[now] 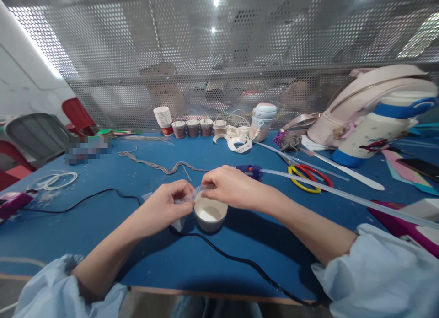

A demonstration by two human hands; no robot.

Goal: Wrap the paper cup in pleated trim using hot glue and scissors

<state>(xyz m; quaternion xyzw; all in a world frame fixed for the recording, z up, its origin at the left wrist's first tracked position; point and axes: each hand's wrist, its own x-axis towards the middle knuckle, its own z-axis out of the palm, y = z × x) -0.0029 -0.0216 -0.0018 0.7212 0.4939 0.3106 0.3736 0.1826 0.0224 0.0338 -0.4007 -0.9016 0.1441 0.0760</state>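
Note:
A small white paper cup (210,216) stands upright on the blue table, its open mouth facing me. My left hand (168,202) is closed at the cup's left side, pinching a thin, pale translucent strip (198,194). Over the cup's far rim, my right hand (229,186) is closed, with its fingertips on the other end of that strip. What the strip is made of I cannot make out. Just behind my right hand lies a blue glue gun (252,171), partly hidden, with a long clear glue stick (329,189) running out to the right.
Black cable (236,257) crosses near the cup. Scissors (307,178) lie to the right, twine (164,167) behind my hands. Farther back stand stacked paper cups (163,120), several wrapped cups (193,128) and a tumbler (262,122). A bottle (377,130) leans by a bag (343,107).

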